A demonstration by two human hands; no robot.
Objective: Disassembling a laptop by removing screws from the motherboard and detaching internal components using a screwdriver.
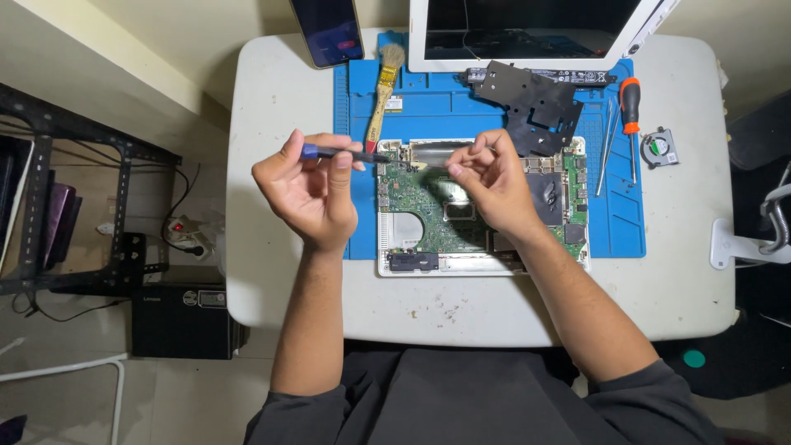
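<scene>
The left hand (309, 194) pinches a slim blue-handled precision screwdriver (344, 153) between thumb and fingers, its shaft running right, level over the top edge of the opened laptop base with its green circuit board (428, 218) at the centre of the frame. The right hand (488, 177) is closed in a pinch at the screwdriver's tip; what it holds is too small to tell. The laptop base lies on a blue rubber work mat (437, 107) spread over a white rounded table (272, 272).

Above the hands lie a wooden-handled paintbrush (384, 91), a black metal bracket plate (531, 103) and, toward the upper right, an orange-handled screwdriver (630, 111) beside a small round cooling fan (659, 147). A dark phone (327, 31) leans at the top left of the table, a white-framed screen panel (535, 33) at the top. A black metal rack (74, 206) stands on the floor at the left.
</scene>
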